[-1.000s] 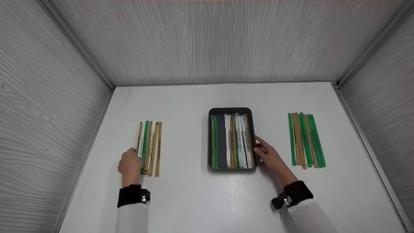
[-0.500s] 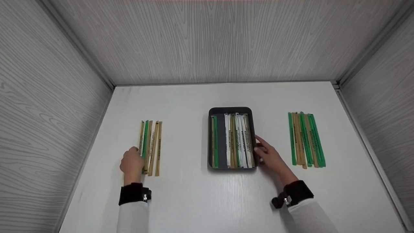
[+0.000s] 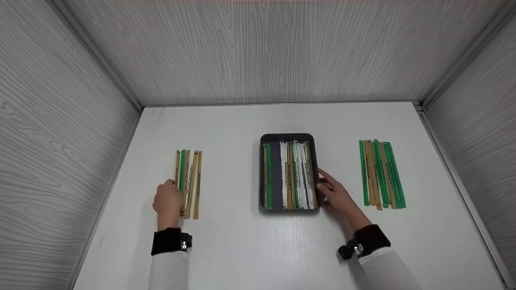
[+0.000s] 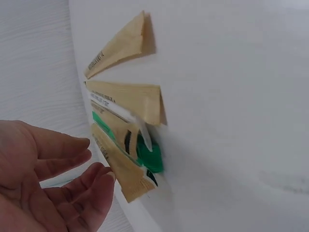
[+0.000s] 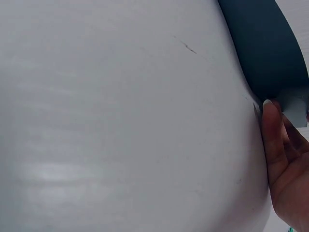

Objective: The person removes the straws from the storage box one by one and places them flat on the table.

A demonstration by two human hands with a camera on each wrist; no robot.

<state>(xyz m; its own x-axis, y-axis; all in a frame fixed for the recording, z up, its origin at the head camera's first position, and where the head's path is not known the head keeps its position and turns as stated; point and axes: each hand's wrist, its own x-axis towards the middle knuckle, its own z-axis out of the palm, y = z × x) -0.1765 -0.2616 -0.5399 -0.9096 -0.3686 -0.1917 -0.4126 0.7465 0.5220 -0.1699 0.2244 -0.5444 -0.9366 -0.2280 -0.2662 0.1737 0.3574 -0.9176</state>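
Note:
My left hand (image 3: pixel 167 200) is at the left edge of a row of slim paper stick packets (image 3: pixel 197 185), tan, white and green. In the left wrist view, its fingertips touch the nearest tan packet (image 4: pixel 128 169) from the side, with a gap between thumb and fingers. A black tray (image 3: pixel 287 137) stands mid-table, holding similar packets (image 3: pixel 299 177) side by side, with a bare strip of floor toward its left. Against the tray's right wall rests my right hand (image 3: pixel 340 199). The right wrist view shows its thumb touching the tray's outer side (image 5: pixel 265 48); some fingers are partly hidden.
Another group of green and tan stick packets (image 3: pixel 382 175) lies on the white table (image 3: pixel 242 249) to the right of the tray. Grey wood-grain panels (image 3: pixel 258 52) enclose the table at the back and both sides.
My left hand has shifted a little rightward, and the leftmost packets have slid closer to the rest of their row. The right hand and the tray have stayed put.

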